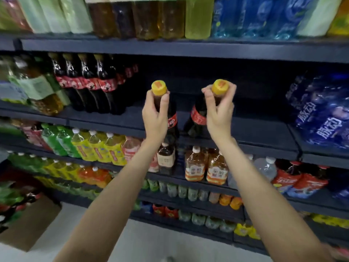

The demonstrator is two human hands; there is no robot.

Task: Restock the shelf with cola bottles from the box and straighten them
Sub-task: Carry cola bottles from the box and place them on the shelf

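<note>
Two cola bottles with yellow caps and red labels are at the dark shelf (260,133) in front of me. My left hand (154,114) grips the neck of the left cola bottle (172,121). My right hand (220,112) grips the neck of the right cola bottle (197,116) just under its cap. Both bottles are upright, their bases at the shelf's front part; the left one's base hangs near the front edge. A row of several more cola bottles (90,84) stands further left on the same shelf.
A cardboard box (28,224) holding bottles sits on the floor at lower left. Blue wrapped bottle packs (321,110) fill the shelf's right end. Green and yellow tea bottles (34,86) stand at its left end. Shelves above and below are packed with drinks.
</note>
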